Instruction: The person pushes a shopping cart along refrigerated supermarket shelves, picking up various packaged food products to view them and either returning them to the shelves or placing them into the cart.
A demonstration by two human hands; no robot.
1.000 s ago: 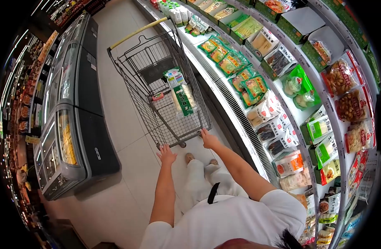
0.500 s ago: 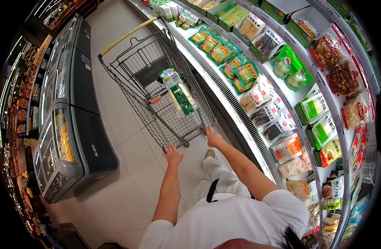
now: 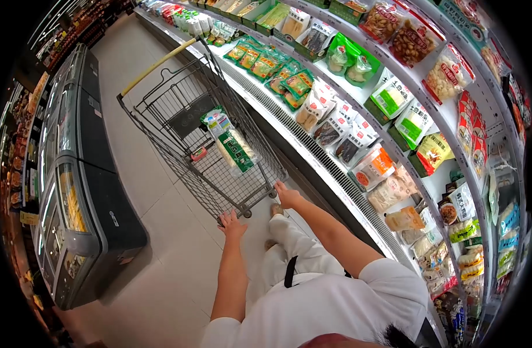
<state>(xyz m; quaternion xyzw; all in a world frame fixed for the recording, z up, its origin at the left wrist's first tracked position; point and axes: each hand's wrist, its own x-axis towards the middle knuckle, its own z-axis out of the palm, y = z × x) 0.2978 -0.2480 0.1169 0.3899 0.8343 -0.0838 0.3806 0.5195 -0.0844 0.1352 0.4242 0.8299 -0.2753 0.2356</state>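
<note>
The cart (image 3: 185, 167) sits in the upper middle of the frame, its yellow handle (image 3: 158, 67) at the far end, toward the upper left, and its near edge by the person's two hands. The left hand (image 3: 232, 225), below the cart's left near corner, has its fingers loosely spread, tips at the wire edge; they are not closed around it. The right hand (image 3: 286, 196) is at the right near corner with its fingers bent toward the frame; whether they grasp it or merely rest there, I cannot tell. Inside the basket, right of its middle, lies a white pack (image 3: 236, 151) with a green label, and a small red piece (image 3: 199, 153) shows to its left. A dark freezer (image 3: 118, 217) runs down the left of the frame, apart from the cart across pale floor (image 3: 147, 272). Lit shelves (image 3: 387, 137) of bagged food fill the right. The person's shoes (image 3: 276, 210) show below the right hand.
</note>
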